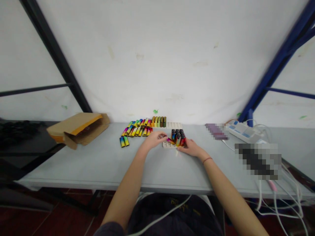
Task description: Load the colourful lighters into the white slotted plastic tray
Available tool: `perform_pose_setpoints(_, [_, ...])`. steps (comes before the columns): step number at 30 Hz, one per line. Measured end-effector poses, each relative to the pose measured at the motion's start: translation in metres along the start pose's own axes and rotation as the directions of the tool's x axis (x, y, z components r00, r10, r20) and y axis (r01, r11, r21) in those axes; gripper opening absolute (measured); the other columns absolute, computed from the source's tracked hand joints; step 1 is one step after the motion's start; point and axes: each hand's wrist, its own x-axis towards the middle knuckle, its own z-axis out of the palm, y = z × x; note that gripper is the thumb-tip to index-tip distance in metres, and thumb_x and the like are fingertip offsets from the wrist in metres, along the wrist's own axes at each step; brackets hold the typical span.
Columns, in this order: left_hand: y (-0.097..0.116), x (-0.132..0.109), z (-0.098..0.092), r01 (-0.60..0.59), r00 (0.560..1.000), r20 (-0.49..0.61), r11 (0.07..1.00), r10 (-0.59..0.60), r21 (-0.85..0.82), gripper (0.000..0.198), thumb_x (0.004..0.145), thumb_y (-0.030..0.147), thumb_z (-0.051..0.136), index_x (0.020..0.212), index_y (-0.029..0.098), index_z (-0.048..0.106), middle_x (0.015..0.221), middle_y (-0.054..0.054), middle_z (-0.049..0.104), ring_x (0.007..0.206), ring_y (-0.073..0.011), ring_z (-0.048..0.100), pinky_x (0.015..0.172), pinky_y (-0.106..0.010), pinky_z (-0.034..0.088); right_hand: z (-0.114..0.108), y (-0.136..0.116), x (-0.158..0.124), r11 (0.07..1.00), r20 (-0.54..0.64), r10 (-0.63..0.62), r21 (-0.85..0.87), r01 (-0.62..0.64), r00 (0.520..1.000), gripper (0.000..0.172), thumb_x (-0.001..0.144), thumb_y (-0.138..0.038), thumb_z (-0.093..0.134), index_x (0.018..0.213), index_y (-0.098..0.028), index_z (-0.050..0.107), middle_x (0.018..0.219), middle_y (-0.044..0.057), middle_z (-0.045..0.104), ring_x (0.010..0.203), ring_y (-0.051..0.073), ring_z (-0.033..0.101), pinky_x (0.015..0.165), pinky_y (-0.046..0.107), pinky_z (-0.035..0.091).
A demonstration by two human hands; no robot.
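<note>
A person's two bare arms reach forward over a grey table. The left hand has its grip closed on a rainbow-coloured lighter, which lies tilted, its far end over a small white tray. The tray sits just to the right of that grip, between the two hands.

The right hand rests against the tray's near right edge. Whether its grip is pinching the tray or only touching it cannot be told. A red band circles that wrist.

Directly beyond the right grip, a block of standing lighters with dark tops fills the tray's far part.

Beyond and to the left of the left grip, a loose pile of lighters lies flat on the table. Beyond both grips, near the white wall, a second tray holds a row of orange and green lighters.

Well to the left of the left grip lies an open cardboard box. Well to the right of the right grip are a white power strip and loose cables.
</note>
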Motion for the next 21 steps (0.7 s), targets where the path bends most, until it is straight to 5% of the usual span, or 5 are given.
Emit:
perform_pose_setpoints(10, [0.01,0.006,0.033,-0.158,0.966,-0.209,0.987,0.15,-0.025,0.02,0.088,0.034,0.059,0.096,0.018,0.065,0.092,-0.005,0.065,0.076,-0.0144,0.061,0.075,-0.028,0.052,0.002,0.003,0.002,1.0,0.006,-0.002,0.002,0.002,1.0,0.047,0.079,-0.045,0.066,0.114,-0.016,0.054,0.111,0.012,0.067,0.098,0.028,0.061,0.091,0.043,0.041])
perform_pose_setpoints(21, [0.015,0.003,0.033,-0.179,0.975,-0.126,0.983,0.182,0.04,0.025,0.091,0.031,0.051,0.11,0.024,0.066,0.108,-0.006,0.061,0.098,-0.0166,0.061,0.09,-0.03,0.05,0.001,0.001,0.001,1.0,-0.001,0.003,0.014,-0.003,1.0,0.045,0.078,-0.044,0.066,0.112,-0.017,0.055,0.108,0.011,0.067,0.096,0.027,0.061,0.089,0.042,0.043])
